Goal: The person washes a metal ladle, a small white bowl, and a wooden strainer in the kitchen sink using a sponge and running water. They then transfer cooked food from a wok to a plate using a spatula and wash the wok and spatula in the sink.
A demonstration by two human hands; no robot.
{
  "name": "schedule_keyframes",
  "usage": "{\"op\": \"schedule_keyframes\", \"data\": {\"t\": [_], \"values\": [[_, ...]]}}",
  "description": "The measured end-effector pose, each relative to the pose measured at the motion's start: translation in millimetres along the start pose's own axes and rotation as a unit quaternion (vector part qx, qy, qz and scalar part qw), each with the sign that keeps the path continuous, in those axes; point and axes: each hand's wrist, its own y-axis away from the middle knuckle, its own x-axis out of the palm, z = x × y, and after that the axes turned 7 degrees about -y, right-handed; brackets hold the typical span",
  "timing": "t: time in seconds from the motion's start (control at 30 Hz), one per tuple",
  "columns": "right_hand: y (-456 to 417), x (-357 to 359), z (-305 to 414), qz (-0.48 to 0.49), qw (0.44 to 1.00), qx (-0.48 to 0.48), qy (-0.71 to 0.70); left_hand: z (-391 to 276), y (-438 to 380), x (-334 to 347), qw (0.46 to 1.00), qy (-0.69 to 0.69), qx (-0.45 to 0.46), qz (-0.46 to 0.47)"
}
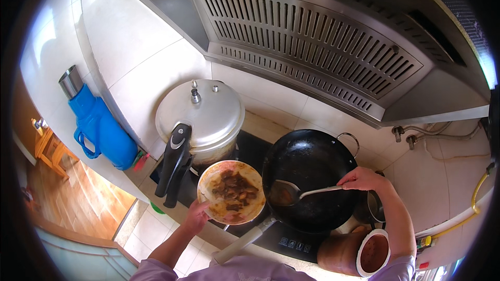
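Note:
My left hand (197,215) grips the near left rim of a round plate (215,214) with brown cooked food pieces (234,188) and sauce smears on it. The plate is held level beside the left edge of a black wok (312,164). In my right hand (361,179) is the handle of a metal cooking ladle (285,192); its bowl rests low in the left part of the wok and has a little brown liquid in it. The wok's long handle (250,238) points towards me.
A pressure cooker (203,113) stands behind the plate, its black handle (175,164) pointing towards me. A blue thermos jug (101,125) is at the left wall. To the right are a brown clay container (340,251) and a dark pot (374,207). A range hood (308,43) hangs above.

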Motion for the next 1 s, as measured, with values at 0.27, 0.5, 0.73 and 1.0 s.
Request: {"op": "schedule_keyframes", "data": {"t": [0.27,0.5,0.73,1.0], "values": [[6.3,3.3,17.9,-0.13,0.98,-0.053,-0.138,-7.9,-1.5,5.1,0.998,0.047,-0.018,-0.028],[46.9,31.7,98.1,-0.343,0.888,-0.262,0.16,-6.7,-0.1,3.0,0.998,0.052,-0.019,-0.043],[62.2,48.9,101.7,-0.375,0.875,-0.241,0.19,1.7,-2.9,-6.4,0.999,0.041,-0.021,-0.028],[102.3,0.5,33.9,-0.281,0.952,0.043,0.111,-4.1,-2.7,0.9,0.999,0.049,-0.009,-0.016]]}}
